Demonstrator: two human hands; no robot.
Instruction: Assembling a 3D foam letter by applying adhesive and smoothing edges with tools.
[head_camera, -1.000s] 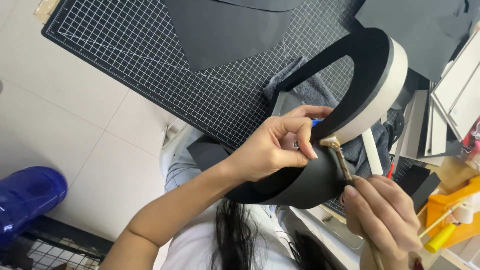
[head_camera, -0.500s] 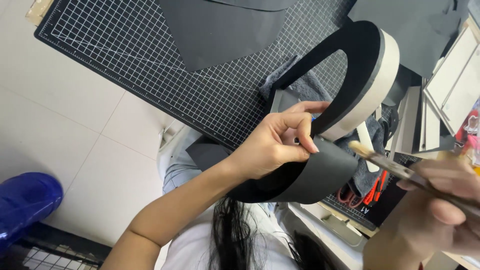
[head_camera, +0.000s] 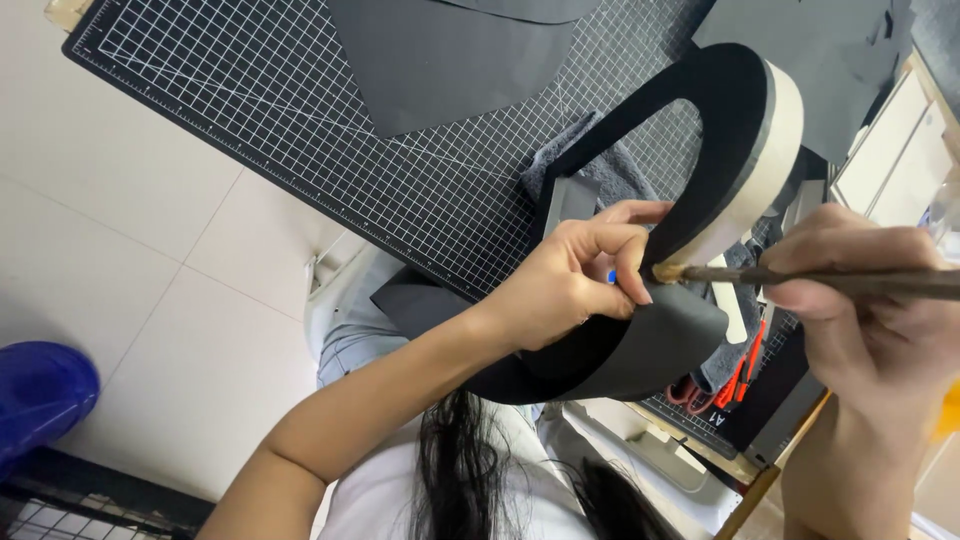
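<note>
Your left hand (head_camera: 575, 285) is pinched shut on the black foam strip (head_camera: 640, 345) where it meets the foam ring (head_camera: 745, 150). Thumb and forefinger press the strip's end against the ring's inner face, so the joint stays put while the other hand works on it. A small blue item shows between the fingers; what it is cannot be told.

Your right hand (head_camera: 870, 310) is closed around the brush (head_camera: 800, 278), held near horizontal like a pen. The bristle tip touches the ring's edge just beside your left fingertips. This grip places the tip exactly on the seam, apparently to coat it.

The foam ring is raised off the worktop and tilted, its black face turned left and its pale cream rim turned right. Held this way, the seam faces you and stays clear of the surface below.

Below and to the left lies the gridded cutting mat (head_camera: 300, 130), with black sheet offcuts (head_camera: 440, 60) on its far part. A crumpled grey cloth (head_camera: 590, 150) lies under the ring. Orange-handled scissors (head_camera: 735, 385) rest near the mat's right edge, within reach of your right hand. A blue container (head_camera: 40, 395) sits on the floor at the near left, well apart.
</note>
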